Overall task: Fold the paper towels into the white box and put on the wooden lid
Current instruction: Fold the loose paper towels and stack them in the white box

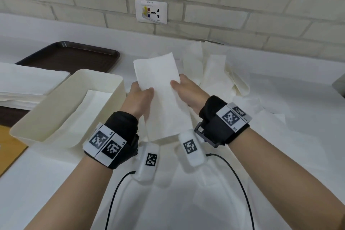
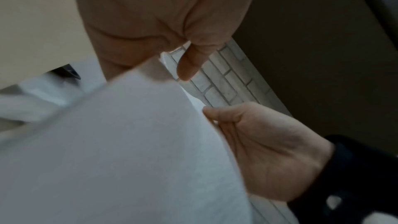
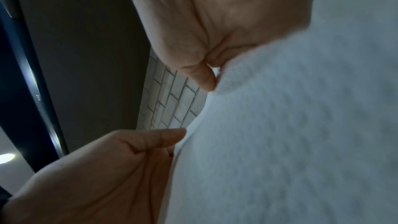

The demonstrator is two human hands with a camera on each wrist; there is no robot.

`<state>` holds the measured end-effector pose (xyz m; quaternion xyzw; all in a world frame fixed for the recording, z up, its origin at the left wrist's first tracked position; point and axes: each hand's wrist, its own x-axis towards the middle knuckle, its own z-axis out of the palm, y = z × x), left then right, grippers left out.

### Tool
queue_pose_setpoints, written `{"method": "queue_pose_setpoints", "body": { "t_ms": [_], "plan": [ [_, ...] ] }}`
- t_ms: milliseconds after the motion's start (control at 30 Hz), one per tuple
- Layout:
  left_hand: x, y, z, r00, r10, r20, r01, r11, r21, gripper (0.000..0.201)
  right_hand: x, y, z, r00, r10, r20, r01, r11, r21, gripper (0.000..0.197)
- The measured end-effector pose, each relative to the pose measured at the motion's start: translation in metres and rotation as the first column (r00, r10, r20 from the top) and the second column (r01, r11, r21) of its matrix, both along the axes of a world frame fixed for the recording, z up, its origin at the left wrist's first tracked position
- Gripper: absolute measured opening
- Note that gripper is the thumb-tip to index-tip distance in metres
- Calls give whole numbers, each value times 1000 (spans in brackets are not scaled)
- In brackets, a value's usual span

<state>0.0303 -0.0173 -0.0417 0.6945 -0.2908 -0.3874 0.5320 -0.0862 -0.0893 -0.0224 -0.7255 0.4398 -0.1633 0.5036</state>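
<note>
Nearest of all, two white tagged pods (image 1: 192,148) dangle under the wrists over the white table (image 1: 298,164), cables trailing toward the person. Just past them, the action: both hands are up off the table with one paper towel (image 1: 162,95) stretched between them. The left hand (image 1: 139,99) pinches the towel's left edge, thumb on top, fingers behind; the right hand (image 1: 188,92) does the same on the right edge. Neither is relaxed, both are clamped on paper. Holding it by opposite edges keeps the soft sheet taut and flat, so a crease can be set straight, I'd say. It looks already folded into a long narrow panel, tilted with its far end raised.

Left of the hands sits the white box (image 1: 104,78), open, and a folded towel (image 1: 93,106) lies flat on its floor. It's parked right beside the left hand, probably so each finished towel drops in with a short move. At the near left edge, a wooden surface (image 1: 10,145) peeks out; whether that's the lid, I cannot tell.

Farther left, a neat stack of flat sheets (image 1: 28,82) lies partly on a dark brown tray (image 1: 74,56). Far right, loose crumpled towels (image 1: 220,73) wait in a heap, within the right hand's reach. Beyond, a brick wall with an outlet plate (image 1: 151,11).
</note>
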Motion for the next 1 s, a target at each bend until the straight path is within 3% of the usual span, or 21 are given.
{"method": "queue_pose_setpoints", "body": {
  "t_ms": [100, 167, 267, 400, 467, 600, 767, 833, 900, 1000],
  "plan": [
    [-1, 9, 8, 996, -37, 75, 36, 999, 19, 57, 1, 3, -4, 999, 36, -25, -35, 999, 42, 41],
    [0, 14, 11, 993, -55, 99, 53, 998, 27, 49, 1, 2, -4, 997, 73, -13, -72, 996, 55, 36],
    [5, 21, 11, 992, -54, 110, 54, 999, 9, 26, -2, -2, 4, 991, 49, 125, -61, 994, 90, 39],
    [9, 34, 16, 974, -151, 167, 149, 989, 25, 39, -1, -7, 19, 961, -10, 277, -22, 993, 113, 46],
    [11, 38, 16, 971, -177, 159, 174, 984, 37, 50, 1, -8, 24, 961, 24, 274, -50, 995, 87, 49],
    [14, 48, 14, 995, -90, 32, 90, 996, -6, 39, 13, -8, 26, 961, 52, 270, -72, 995, 67, 54],
    [22, 76, 11, 987, -157, -17, 157, 987, -25, 87, 27, -8, 34, 950, 37, 310, -61, 996, 67, 46],
    [30, 88, 14, 992, -122, -7, 122, 991, -47, 92, 31, -9, 41, 952, 88, 294, -106, 993, 47, 43],
    [39, 100, 22, 995, -95, 15, 96, 992, -80, 82, 37, -9, 50, 953, 147, 264, -156, 988, 14, 37],
    [55, 117, 36, 991, -91, 98, 100, 991, -92, 48, 54, -6, 64, 945, 201, 258, -197, 980, -39, 22]
  ]
}}
